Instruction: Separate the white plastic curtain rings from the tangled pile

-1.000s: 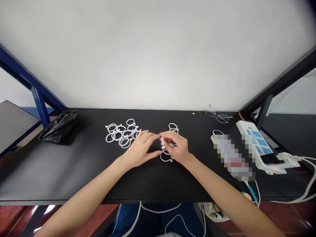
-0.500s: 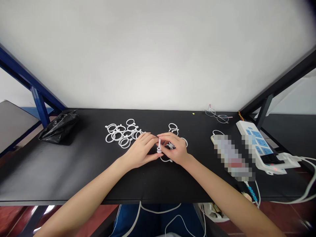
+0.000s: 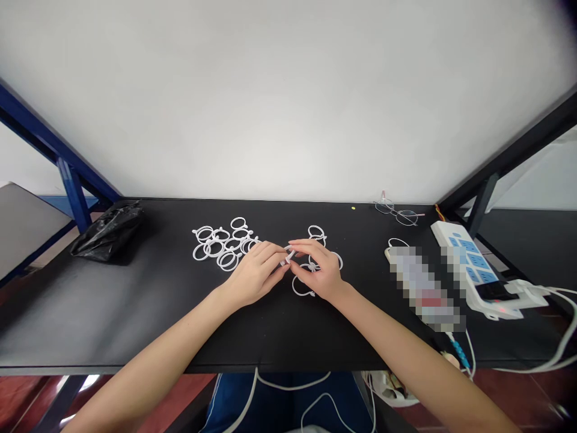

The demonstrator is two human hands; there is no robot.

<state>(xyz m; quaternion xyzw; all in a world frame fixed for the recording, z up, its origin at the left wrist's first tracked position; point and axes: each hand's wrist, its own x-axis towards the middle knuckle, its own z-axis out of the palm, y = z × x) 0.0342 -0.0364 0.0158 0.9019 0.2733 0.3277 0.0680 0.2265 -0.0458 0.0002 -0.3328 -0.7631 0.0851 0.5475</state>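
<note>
Between the fingertips of both hands is a white plastic curtain ring (image 3: 291, 255), turned nearly edge-on, so much of it is hidden. My left hand (image 3: 259, 270) pinches it from the left, my right hand (image 3: 320, 270) from the right. Several more white curtain rings (image 3: 215, 248) lie in a loose heap left of my left hand, each with a small eyelet. Another group lies around and behind my right hand; one ring (image 3: 302, 294) shows below its fingers and another (image 3: 316, 231) beyond them.
On the black table (image 3: 157, 313) a black plastic bag (image 3: 110, 231) lies at the far left. To the right are glasses (image 3: 396, 211), a blurred-out phone-like item (image 3: 424, 288) with a cable, and a white power strip (image 3: 473, 264). A white wall stands behind.
The held curtain ring has tilted from upright to slanting, and its eyelet end has risen. My left thumb has moved up toward the other fingertips. The loose rings have stayed put.
</note>
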